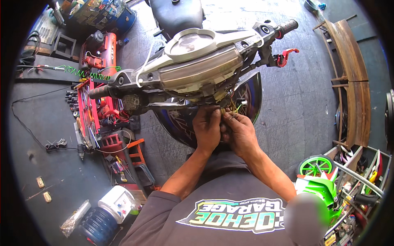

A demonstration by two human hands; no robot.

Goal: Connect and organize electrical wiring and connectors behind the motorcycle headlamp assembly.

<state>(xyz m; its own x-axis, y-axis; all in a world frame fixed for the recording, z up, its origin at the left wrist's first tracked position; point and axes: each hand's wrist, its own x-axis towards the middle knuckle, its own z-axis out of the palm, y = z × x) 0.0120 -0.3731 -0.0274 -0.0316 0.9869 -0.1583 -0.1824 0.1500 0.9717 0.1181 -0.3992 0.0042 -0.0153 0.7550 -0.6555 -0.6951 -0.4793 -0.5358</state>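
Below the headlight unit (201, 69) of a motorbike, wires (233, 105), some yellow and green, hang out of the front. My left hand (206, 128) is closed, thumb and fingers pinching at the wire ends. Right beside it, my right hand (241, 132) is closed too, its thumb and forefinger meeting the left fingertips at a small yellowish piece of the wiring. The fingers partly hide what they grip. A white connector (244, 102) shows just above the right hand.
Handlebar grips (99, 92) and a red lever (285, 57) stick out at both sides. A red tool rack (91, 108) and a compressor (108, 53) stand left. Wooden shelving (353, 82) stands right, with a green wheel (316, 165) nearer. A blue water bottle (97, 225) lies lower left.
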